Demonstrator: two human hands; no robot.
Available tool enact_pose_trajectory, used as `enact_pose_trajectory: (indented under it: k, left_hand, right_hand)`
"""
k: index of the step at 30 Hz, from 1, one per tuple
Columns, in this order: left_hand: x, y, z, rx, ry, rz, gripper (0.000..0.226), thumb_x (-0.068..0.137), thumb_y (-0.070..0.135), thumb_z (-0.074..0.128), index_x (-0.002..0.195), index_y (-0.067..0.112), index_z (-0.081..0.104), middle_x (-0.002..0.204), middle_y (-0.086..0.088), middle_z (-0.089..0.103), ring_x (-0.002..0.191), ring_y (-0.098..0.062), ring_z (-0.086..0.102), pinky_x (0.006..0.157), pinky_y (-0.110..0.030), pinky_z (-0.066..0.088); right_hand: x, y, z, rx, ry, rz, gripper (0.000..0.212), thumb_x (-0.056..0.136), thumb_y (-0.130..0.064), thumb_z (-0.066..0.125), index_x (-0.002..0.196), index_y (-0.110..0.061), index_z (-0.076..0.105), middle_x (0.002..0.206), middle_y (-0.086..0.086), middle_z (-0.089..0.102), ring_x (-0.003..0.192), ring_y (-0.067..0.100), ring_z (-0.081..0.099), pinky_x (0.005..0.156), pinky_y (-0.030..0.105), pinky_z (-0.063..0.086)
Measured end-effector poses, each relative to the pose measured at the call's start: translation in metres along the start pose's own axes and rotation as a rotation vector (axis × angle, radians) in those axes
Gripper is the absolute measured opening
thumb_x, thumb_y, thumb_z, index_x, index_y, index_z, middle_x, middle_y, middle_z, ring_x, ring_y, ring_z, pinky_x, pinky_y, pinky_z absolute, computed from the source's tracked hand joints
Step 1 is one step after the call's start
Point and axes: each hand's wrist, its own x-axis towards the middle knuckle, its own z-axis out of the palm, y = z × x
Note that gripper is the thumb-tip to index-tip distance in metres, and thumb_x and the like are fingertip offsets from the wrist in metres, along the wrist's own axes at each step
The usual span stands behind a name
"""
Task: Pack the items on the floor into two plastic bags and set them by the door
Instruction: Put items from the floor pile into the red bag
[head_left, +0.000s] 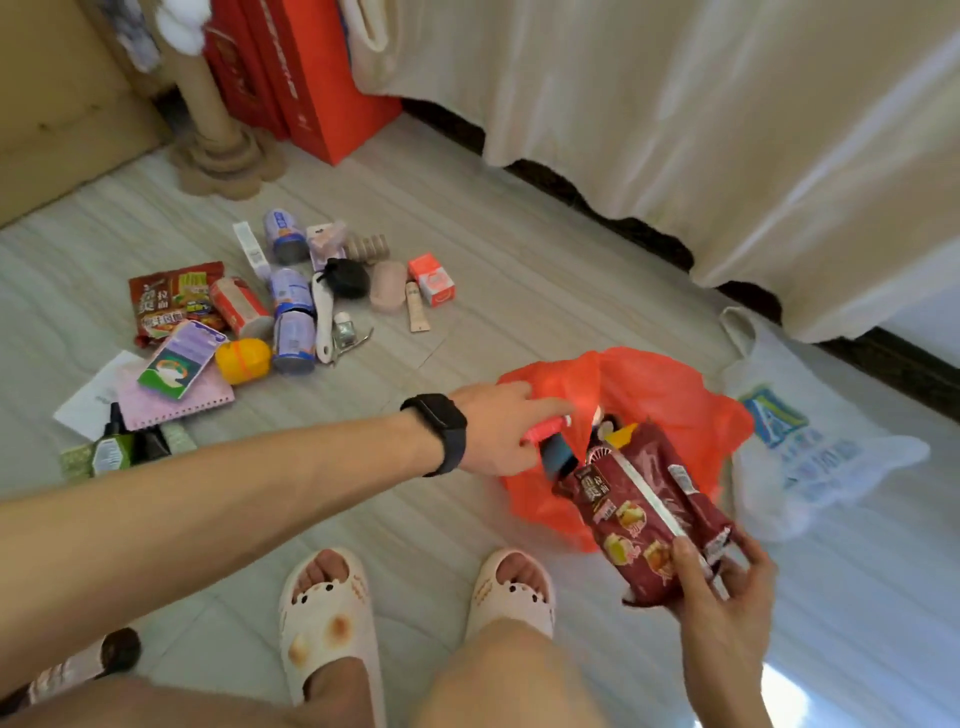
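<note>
Head view looks down at a pale floor (493, 249) with the person's feet in cream slippers (327, 613) at the bottom centre. The left hand (498, 431), a black watch (441, 431) on its wrist, reaches across to the centre right. Its fingers are curled on the near rim of an orange plastic bag (649, 384), pinching it and holding the mouth up. The right hand (727, 587), at the lower right, grips the lower end of a dark red snack packet (639, 509) between thumb and curled fingers. The packet's upper end tilts into the bag's mouth, where a dark blue item and a yellow tip show among things too jumbled to name.

Just right of the orange bag, a white plastic bag (810, 447) with blue print lies flat on the floor.

Left of centre the unpacked things lie in a loose heap, well apart from both bags. They include several blue-and-white cans (292, 335), a red noodle packet (171, 296), a yellow object (243, 360), a pink spiral notebook (171, 400), a black pouch (345, 278), a pink case (387, 285), an orange-and-white box (432, 279) and a small tube (417, 306). A green bottle (109, 452) lies at the left edge.

Red boxes (306, 78) stand at the upper left. A cream cloth (675, 104) hangs across the upper right.
</note>
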Motion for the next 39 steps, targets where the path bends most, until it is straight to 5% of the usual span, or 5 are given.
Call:
enact_pose_trajectory:
  k: [13, 22, 26, 31, 39]
  left_hand:
    - [0.110, 0.085, 0.080, 0.195, -0.104, -0.012, 0.063, 0.087, 0.021, 0.060, 0.142, 0.019, 0.031, 0.124, -0.013, 0.045, 0.109, -0.037, 0.052, 0.062, -0.040, 0.043]
    - [0.075, 0.002, 0.046, 0.709, 0.035, -0.218, 0.078, 0.089, 0.021, 0.037, 0.154, 0.029, -0.005, 0.160, -0.018, 0.007, 0.145, -0.040, 0.012, 0.113, -0.062, 0.010]
    - [0.058, -0.004, 0.013, 0.506, -0.070, -0.540, 0.063, 0.089, 0.023, 0.052, 0.147, 0.018, 0.028, 0.122, -0.013, 0.057, 0.108, -0.034, 0.058, 0.077, -0.039, 0.045]
    - [0.056, -0.007, -0.020, 0.153, -0.086, -0.593, 0.018, 0.086, 0.028, 0.053, 0.072, 0.015, 0.053, 0.082, -0.007, 0.061, 0.074, -0.029, 0.060, 0.061, -0.029, 0.040]
    - [0.051, 0.030, -0.038, -0.932, 0.225, -0.738, 0.035, 0.083, 0.019, 0.052, 0.051, 0.014, 0.065, 0.068, -0.007, 0.072, 0.068, -0.025, 0.062, 0.069, -0.035, 0.052]
  right_hand:
    - [0.038, -0.018, -0.062, -0.042, 0.170, 0.135, 0.033, 0.091, -0.012, 0.068, 0.111, -0.035, 0.057, 0.109, 0.012, 0.063, 0.098, 0.031, 0.069, 0.060, 0.037, 0.060]
    - [0.096, -0.013, 0.034, 0.370, 0.018, 0.437, 0.035, 0.095, 0.001, 0.057, 0.126, -0.014, 0.052, 0.118, 0.012, 0.065, 0.090, 0.020, 0.072, 0.065, 0.038, 0.059]
    - [0.102, 0.005, 0.071, -0.068, -0.199, 0.402, 0.049, 0.090, -0.003, 0.061, 0.134, -0.018, 0.049, 0.123, 0.012, 0.064, 0.107, 0.028, 0.065, 0.085, 0.042, 0.055]
    - [0.097, -0.004, 0.027, -0.871, 0.056, -0.445, 0.069, 0.079, -0.040, 0.062, 0.142, -0.022, 0.040, 0.151, 0.009, 0.034, 0.139, 0.029, 0.031, 0.109, 0.040, 0.029]
    - [0.127, -0.048, -0.016, -0.410, -0.067, 0.268, 0.021, 0.098, -0.019, 0.049, 0.101, -0.003, 0.063, 0.075, 0.010, 0.061, 0.061, 0.027, 0.059, 0.060, 0.037, 0.049]
